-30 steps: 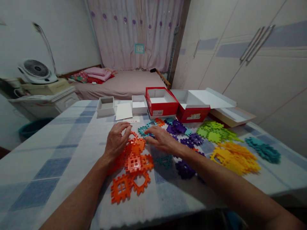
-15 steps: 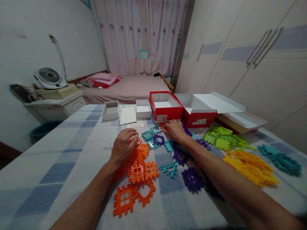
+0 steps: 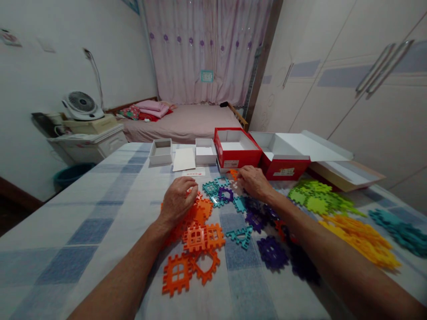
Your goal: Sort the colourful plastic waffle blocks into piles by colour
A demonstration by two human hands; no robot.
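Observation:
My left hand (image 3: 178, 199) rests on a heap of orange interlocking plastic building pieces (image 3: 202, 210), fingers loosely curved with a gap between thumb and forefinger. My right hand (image 3: 255, 182) reaches farther out, its fingertips closed at the edge of a small orange building piece (image 3: 233, 174) in front of the red box; the grip is partly hidden. Between the hands lie teal pieces (image 3: 211, 188) and a purple ring-shaped piece (image 3: 226, 194). A teal triangular piece (image 3: 240, 237) lies nearer me. Dark purple pieces (image 3: 271, 253) spread under my right forearm, partly covered by it.
Lime green (image 3: 315, 200), yellow (image 3: 362, 240) and teal (image 3: 398, 231) piles lie at the right. Along the back stand an open red box (image 3: 236, 158), another red box (image 3: 285, 169) with its lid raised, and small white boxes (image 3: 162, 153). A white card (image 3: 184, 160) lies among them.
The view has shifted slightly, moving everything right in the picture. My right fingers have drawn back a little, and more of the small orange piece shows. My left hand stays on the orange heap.

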